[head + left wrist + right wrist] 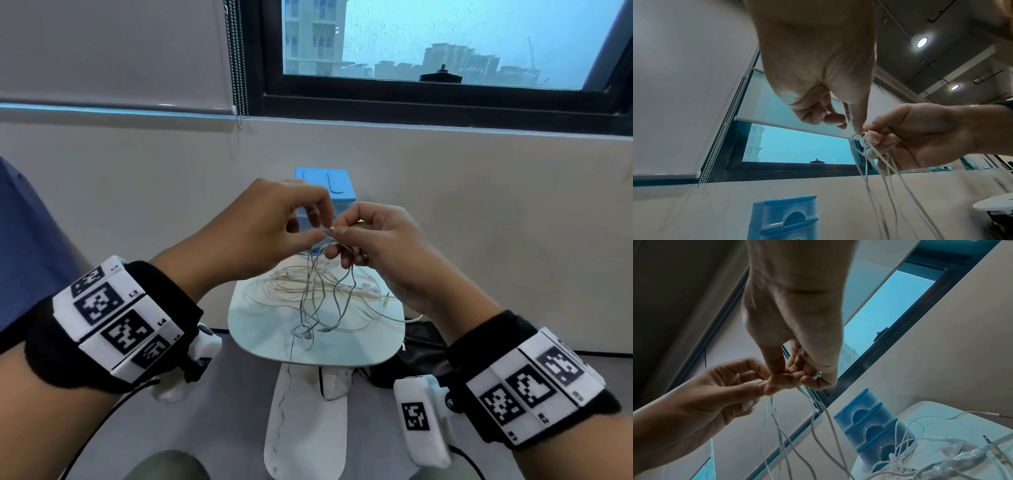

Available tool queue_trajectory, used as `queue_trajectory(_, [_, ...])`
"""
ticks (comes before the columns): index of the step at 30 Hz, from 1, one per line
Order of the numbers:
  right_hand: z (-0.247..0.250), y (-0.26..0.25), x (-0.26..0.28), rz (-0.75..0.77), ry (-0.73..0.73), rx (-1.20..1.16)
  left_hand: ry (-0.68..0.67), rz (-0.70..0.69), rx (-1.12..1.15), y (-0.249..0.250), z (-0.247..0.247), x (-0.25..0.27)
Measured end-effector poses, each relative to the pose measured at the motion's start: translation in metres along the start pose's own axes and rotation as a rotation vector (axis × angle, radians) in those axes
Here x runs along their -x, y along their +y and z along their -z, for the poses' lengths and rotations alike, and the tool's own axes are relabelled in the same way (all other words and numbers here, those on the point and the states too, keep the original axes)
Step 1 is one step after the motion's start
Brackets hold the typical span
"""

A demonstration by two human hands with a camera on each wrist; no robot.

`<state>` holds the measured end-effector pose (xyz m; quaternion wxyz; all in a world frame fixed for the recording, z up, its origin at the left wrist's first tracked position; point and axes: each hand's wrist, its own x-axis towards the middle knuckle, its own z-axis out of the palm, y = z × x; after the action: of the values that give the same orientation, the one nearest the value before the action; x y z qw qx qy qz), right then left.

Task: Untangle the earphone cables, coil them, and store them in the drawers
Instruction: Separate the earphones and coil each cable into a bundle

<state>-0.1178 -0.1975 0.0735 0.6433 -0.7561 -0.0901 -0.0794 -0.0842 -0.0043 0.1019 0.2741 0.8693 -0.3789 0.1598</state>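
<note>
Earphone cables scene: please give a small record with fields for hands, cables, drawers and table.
left hand: pinches the thin white earphone cables at a raised knot
right hand: pinches the same knot, fingertips meeting the left
cables: strands hang from the knot to a loose pile on the table
small blue plastic drawer unit: three drawers, all closed
round white table: carries pile and drawers

Both hands raised, left hand and right hand fingertips meeting, pinched.
</note>
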Motion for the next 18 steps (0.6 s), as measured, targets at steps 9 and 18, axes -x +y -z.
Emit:
queue_trajectory(9, [0.007, -0.005, 0.006, -0.029, -0.030, -0.150, -0.001, -0.214, -0.110, 0.003, 0.000, -0.002])
queue_trajectory(18, [0.019, 0.002, 0.006, -0.157, -0.068, 0.062, -0.018, -0.003, 0.004, 0.003, 0.012, -0.007])
